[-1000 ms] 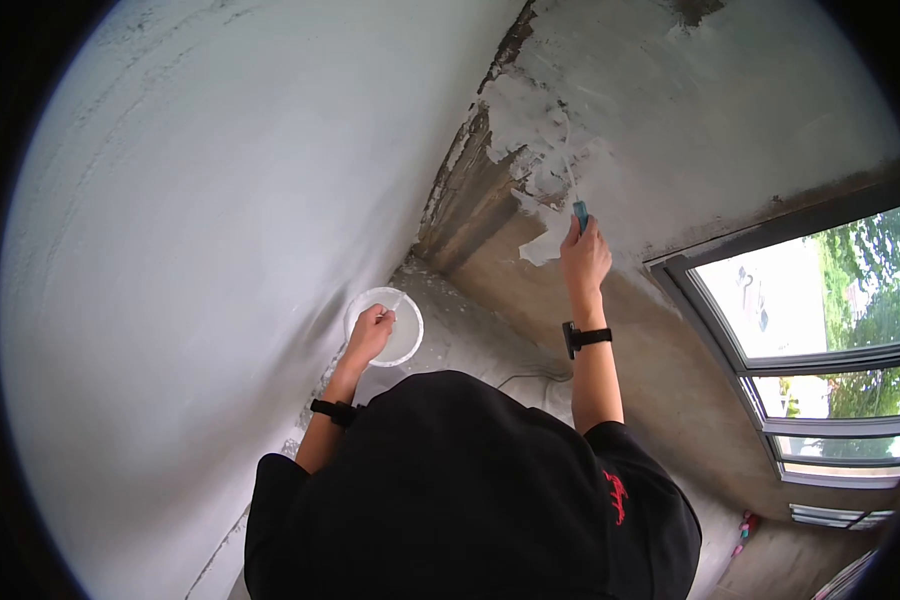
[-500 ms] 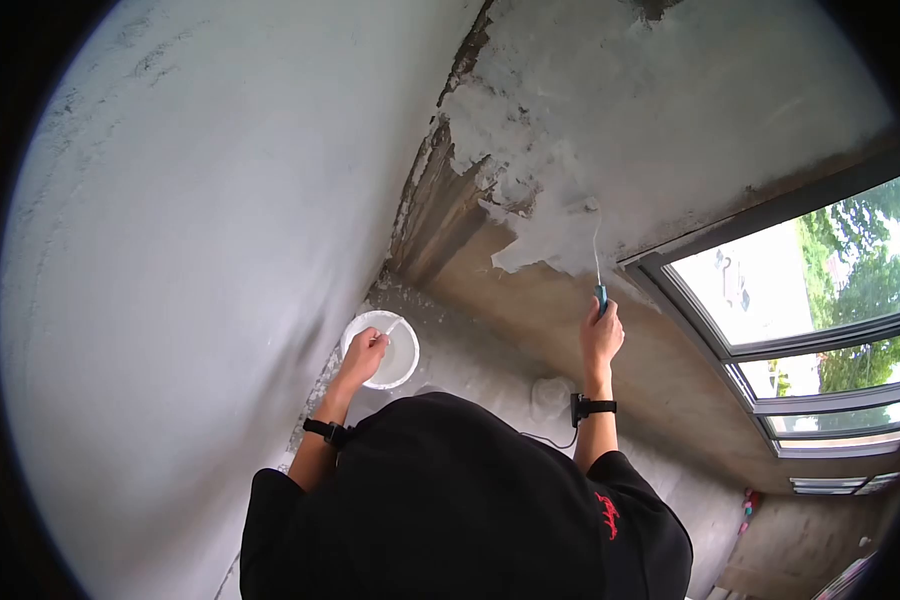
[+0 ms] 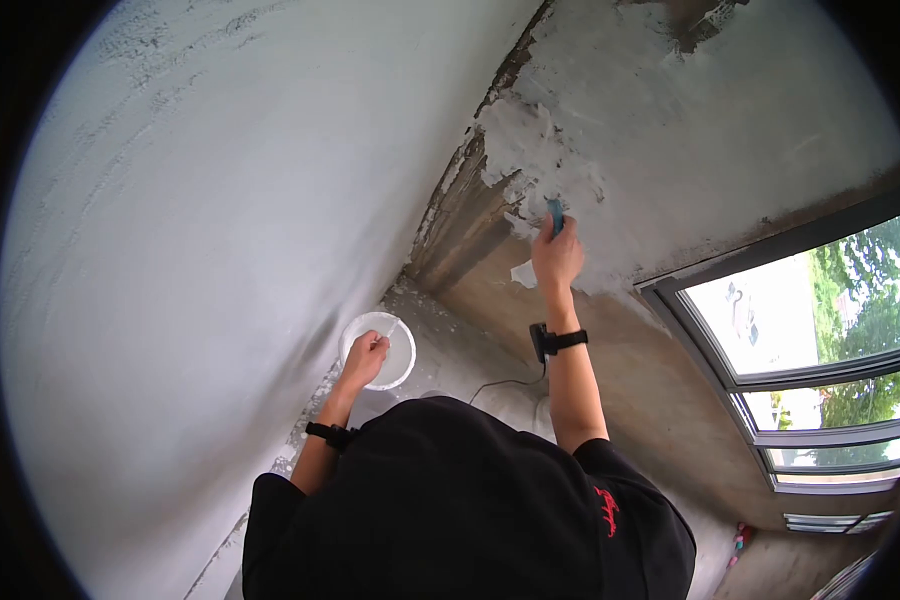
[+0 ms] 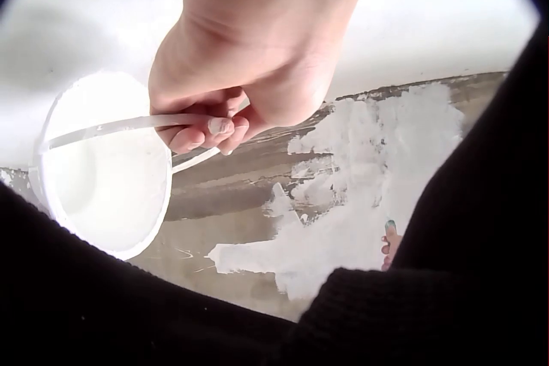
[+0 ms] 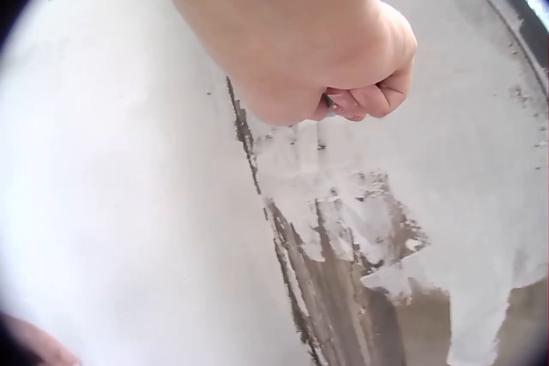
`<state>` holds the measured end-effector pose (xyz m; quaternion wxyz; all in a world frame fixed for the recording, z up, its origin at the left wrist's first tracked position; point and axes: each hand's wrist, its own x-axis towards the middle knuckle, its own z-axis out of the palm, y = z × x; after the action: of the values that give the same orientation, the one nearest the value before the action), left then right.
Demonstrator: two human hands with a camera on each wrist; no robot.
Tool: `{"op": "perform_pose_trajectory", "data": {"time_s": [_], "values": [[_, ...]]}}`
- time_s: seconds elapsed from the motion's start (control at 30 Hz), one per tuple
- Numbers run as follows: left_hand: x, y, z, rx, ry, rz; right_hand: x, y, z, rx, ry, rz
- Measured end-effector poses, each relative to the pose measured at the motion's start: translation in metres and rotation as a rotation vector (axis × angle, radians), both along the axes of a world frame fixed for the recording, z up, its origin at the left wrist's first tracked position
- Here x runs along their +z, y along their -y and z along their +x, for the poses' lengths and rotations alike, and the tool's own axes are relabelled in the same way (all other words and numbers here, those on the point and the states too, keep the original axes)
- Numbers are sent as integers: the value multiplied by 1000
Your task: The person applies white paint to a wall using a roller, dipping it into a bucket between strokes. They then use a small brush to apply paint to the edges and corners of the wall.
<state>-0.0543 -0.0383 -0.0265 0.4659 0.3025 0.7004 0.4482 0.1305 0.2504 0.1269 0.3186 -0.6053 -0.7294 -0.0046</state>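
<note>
My left hand (image 3: pixel 365 362) grips the white bail handle (image 4: pixel 129 124) of a white bucket (image 4: pixel 153 220). The bucket hangs tilted in the left wrist view, with pale liquid inside. Up at the corner wall, my right hand (image 3: pixel 558 258) holds the teal handle of a small paint roller (image 3: pixel 556 212). The fingers curl round that handle, and the roller's head is hard to make out against the wet wall. Fresh white coating (image 4: pixel 343 211) covers part of the brown-grey wall in ragged patches. In the right wrist view the hand itself hides most of the tool.
A smooth white wall (image 3: pixel 190 300) rises on the left and meets the coated wall at a rough, dark corner seam (image 3: pixel 440 200). To the right is a framed window (image 3: pixel 800 370). Beneath my right arm a cable (image 3: pixel 495 383) runs across the view.
The roller and right hand first dropped right and down the wall toward the window, then went back up and left toward the corner. My left hand keeps hold of the bucket, nearly still.
</note>
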Motion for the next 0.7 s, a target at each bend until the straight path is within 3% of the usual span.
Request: {"op": "perform_pose_trajectory", "data": {"time_s": [0.1, 0.23, 0.7], "values": [[1, 0, 2, 11, -6, 3, 12, -6, -30, 89, -73, 90], [-6, -3, 4, -16, 15, 22, 14, -8, -23, 68, -53, 71], [-1, -29, 18, -77, 56, 0, -31, 65, 155, -321, 135, -55]]}}
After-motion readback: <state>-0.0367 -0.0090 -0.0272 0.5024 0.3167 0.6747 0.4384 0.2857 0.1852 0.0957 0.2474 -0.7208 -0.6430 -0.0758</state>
